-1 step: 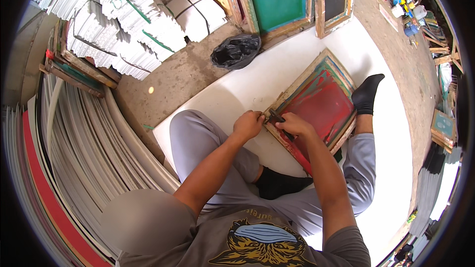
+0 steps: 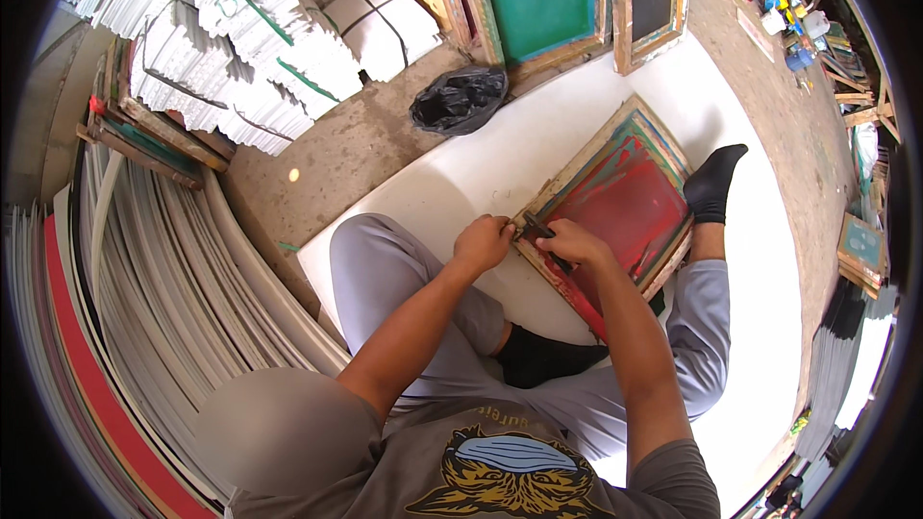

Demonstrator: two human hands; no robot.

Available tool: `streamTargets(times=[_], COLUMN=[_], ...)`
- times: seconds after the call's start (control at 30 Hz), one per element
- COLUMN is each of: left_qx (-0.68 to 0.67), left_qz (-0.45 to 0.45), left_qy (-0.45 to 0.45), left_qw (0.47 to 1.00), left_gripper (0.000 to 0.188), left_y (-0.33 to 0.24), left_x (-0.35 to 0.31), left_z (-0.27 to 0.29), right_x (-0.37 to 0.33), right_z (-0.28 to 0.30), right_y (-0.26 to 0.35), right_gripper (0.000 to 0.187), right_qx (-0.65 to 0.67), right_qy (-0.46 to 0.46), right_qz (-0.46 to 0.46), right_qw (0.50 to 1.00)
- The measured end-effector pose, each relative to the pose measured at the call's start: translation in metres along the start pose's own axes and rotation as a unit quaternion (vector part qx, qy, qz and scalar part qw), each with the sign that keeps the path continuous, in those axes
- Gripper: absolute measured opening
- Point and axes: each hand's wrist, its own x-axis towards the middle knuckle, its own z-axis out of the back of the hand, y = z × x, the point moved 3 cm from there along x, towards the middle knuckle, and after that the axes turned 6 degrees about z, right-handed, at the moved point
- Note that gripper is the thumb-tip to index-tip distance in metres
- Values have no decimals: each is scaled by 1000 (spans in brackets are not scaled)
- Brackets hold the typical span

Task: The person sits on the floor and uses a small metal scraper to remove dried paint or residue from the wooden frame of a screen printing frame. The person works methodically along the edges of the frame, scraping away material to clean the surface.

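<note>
White sheet (image 2: 461, 183) covering workshop floor; you sitting on it, wooden screen-printing frame (image 2: 615, 197) with red mesh lying against your legs. Left hand (image 2: 484, 242) clenching frame's near corner. Right hand (image 2: 574, 242) gripping dark tool (image 2: 538, 228), working that corner edge. Mesh staying attached over most of frame; work looking early.

You wear a grey-brown T-shirt (image 2: 538, 481) with short sleeves that stop above your elbows. On its front, at 6 o'clock, is a picture in gold, dark and pale blue. Your trousers (image 2: 385, 269) are light grey and reach from 9 o'clock across to 3 o'clock. You have black socks (image 2: 716, 183) on both feet. Your forearms are bare, with nothing on the wrists.
</note>
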Motion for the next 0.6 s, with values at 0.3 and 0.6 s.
streamTargets(times=[0.3, 0.6], left_qx=[3, 7], left_qz=[13, 9], left_qy=[9, 8], left_qw=[1000, 1000], left_gripper=[33, 33], left_y=[-1, -2], left_x=[2, 2], left_z=[-2, -2], right_x=[2, 8], right_z=[-8, -1], right_y=[0, -20], right_gripper=[38, 27], right_qx=[-207, 182], right_qy=[-90, 69], right_qz=[46, -10], right_qw=[973, 981])
